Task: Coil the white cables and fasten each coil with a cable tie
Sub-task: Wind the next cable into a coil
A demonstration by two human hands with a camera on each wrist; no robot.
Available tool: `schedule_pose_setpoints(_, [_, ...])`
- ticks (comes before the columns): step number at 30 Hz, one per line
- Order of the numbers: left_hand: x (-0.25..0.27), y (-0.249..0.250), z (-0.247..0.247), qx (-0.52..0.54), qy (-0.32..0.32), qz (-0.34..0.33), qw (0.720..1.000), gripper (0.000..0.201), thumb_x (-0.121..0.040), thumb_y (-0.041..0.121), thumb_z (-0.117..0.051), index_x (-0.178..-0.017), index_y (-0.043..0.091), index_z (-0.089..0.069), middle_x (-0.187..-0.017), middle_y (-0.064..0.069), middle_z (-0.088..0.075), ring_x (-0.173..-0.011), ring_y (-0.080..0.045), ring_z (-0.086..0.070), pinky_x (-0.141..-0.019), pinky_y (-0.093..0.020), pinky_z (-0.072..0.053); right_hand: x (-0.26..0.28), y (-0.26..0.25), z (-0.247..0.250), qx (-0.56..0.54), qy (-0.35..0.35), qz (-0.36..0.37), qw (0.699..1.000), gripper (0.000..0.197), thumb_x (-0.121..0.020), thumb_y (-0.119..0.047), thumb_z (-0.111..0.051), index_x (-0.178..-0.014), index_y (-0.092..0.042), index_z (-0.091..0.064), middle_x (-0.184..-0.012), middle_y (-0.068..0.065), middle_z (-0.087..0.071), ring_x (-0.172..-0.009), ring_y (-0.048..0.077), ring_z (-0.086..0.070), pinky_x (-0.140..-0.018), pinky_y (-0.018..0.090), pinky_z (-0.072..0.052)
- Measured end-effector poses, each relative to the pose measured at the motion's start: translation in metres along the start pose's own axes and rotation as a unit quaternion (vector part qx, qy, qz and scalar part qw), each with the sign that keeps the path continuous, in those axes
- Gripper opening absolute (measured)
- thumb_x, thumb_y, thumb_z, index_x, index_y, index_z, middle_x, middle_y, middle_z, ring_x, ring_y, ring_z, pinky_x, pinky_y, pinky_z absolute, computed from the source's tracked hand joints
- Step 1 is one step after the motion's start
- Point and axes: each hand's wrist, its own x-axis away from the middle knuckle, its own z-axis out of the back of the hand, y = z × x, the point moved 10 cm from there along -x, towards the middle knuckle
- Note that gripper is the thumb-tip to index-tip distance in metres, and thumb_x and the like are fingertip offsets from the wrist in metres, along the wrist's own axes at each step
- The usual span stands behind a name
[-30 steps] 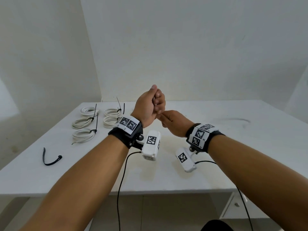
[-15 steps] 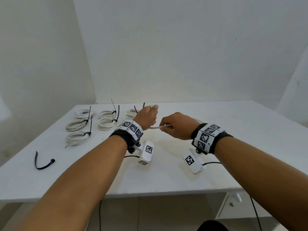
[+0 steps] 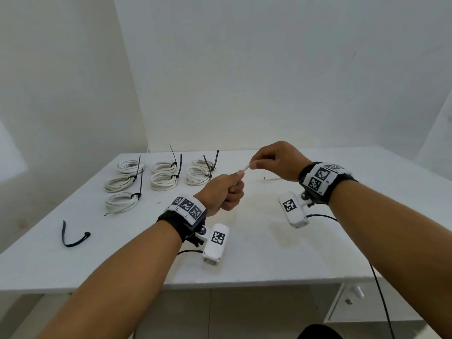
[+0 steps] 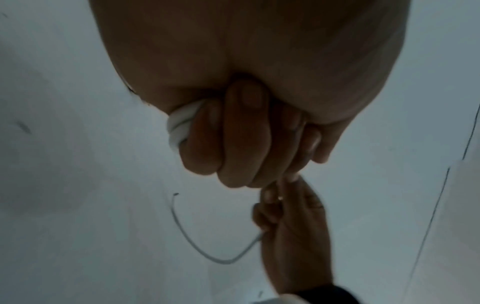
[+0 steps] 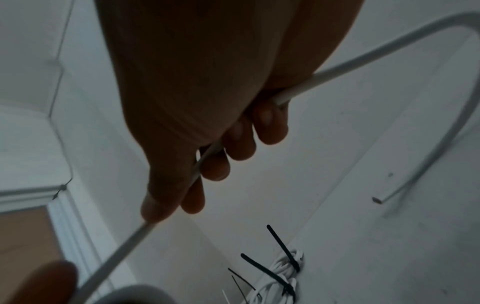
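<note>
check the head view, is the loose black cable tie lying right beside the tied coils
No, the loose black cable tie lies apart from the tied coils, nearer the table's front left.

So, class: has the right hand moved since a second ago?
Yes. The right hand has moved up and to the right, away from the tied coils, drawing the white cable out.

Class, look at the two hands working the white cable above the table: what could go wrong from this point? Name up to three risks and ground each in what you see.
1. The left hand holds several turns of thin white cable in its fist; a looser grip might let them spring apart.
2. The right hand only pinches the cable, whose free end trails on the white table and might snag or kink.
3. The loose black cable tie lies far to the left, so reaching for it one-handed could upset the coil.
</note>
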Motion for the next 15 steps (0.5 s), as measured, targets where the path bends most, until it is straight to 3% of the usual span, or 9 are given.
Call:
schedule_pose_setpoints(2, [0.004, 0.015, -0.002, 0.043, 0.001, -0.025, 0.999, 0.05, -0.1, 0.045, -0.036, -0.056, 0.021, -0.029, -0.049, 0.006, -0.018, -0.042, -0.009, -0.012, -0.04, -0.02, -0.01, -0.002, 0.004, -0.003, -0.044, 0.017, -0.01, 0.999, 0.014, -0.086, -0.041, -0.072, -0.08, -0.029, -0.078, -0.059, 0.013, -0.058, -0.055, 0.02, -0.04, -0.056, 0.029, -0.034])
schedule_pose_setpoints(4, [0.008, 0.029, -0.003, 0.092, 0.0, -0.045, 0.995, 0.052, -0.101, 0.044, -0.035, -0.054, 0.022, -0.03, -0.048, 0.007, -0.018, -0.042, -0.009, -0.01, -0.042, -0.023, -0.007, -0.001, 0.004, -0.012, -0.078, 0.025, -0.024, 0.996, 0.023, -0.091, -0.042, -0.066, -0.077, -0.028, -0.077, -0.05, -0.004, -0.045, -0.051, 0.016, -0.033, -0.053, 0.026, -0.03])
schedule_pose_setpoints(7, [0.015, 0.052, -0.007, 0.177, -0.013, -0.087, 0.98, 0.053, -0.102, 0.045, -0.032, -0.054, 0.022, -0.031, -0.045, 0.008, -0.021, -0.043, -0.01, -0.007, -0.044, -0.025, -0.005, 0.002, -0.002, -0.029, -0.094, 0.031, -0.028, 0.995, 0.045, -0.099, -0.041, -0.052, -0.057, -0.04, -0.066, -0.051, -0.005, -0.044, -0.047, 0.011, -0.034, -0.052, 0.023, -0.034])
schedule_pose_setpoints(9, [0.018, 0.067, -0.009, 0.228, -0.02, -0.122, 0.966, 0.054, -0.101, 0.049, -0.03, -0.054, 0.022, -0.034, -0.044, 0.009, -0.024, -0.042, -0.01, -0.009, -0.046, -0.025, -0.007, 0.004, -0.006, -0.042, -0.088, 0.029, -0.028, 0.995, 0.055, -0.104, -0.038, -0.044, -0.05, -0.033, -0.057, -0.049, -0.008, -0.045, -0.044, 0.008, -0.036, -0.052, 0.021, -0.035])
schedule_pose_setpoints(12, [0.017, 0.082, -0.002, 0.287, -0.011, -0.164, 0.944, 0.057, -0.102, 0.052, -0.025, -0.057, 0.02, -0.038, -0.046, 0.007, -0.028, -0.037, -0.008, -0.018, -0.047, -0.025, -0.011, 0.002, -0.008, -0.058, -0.081, 0.017, -0.034, 0.996, 0.054, -0.105, -0.033, -0.04, -0.054, -0.018, -0.048, -0.047, -0.009, -0.046, -0.043, 0.008, -0.037, -0.054, 0.026, -0.036])
schedule_pose_setpoints(15, [0.013, 0.089, 0.013, 0.296, 0.037, -0.193, 0.935, 0.051, -0.104, 0.048, -0.024, -0.065, 0.018, -0.036, -0.051, 0.005, -0.029, -0.04, -0.01, -0.026, -0.049, -0.026, -0.018, 0.002, -0.015, -0.071, -0.054, -0.015, -0.033, 0.998, 0.057, -0.106, -0.037, -0.037, -0.055, -0.035, -0.062, -0.052, -0.007, -0.049, -0.044, 0.006, -0.039, -0.054, 0.022, -0.038])
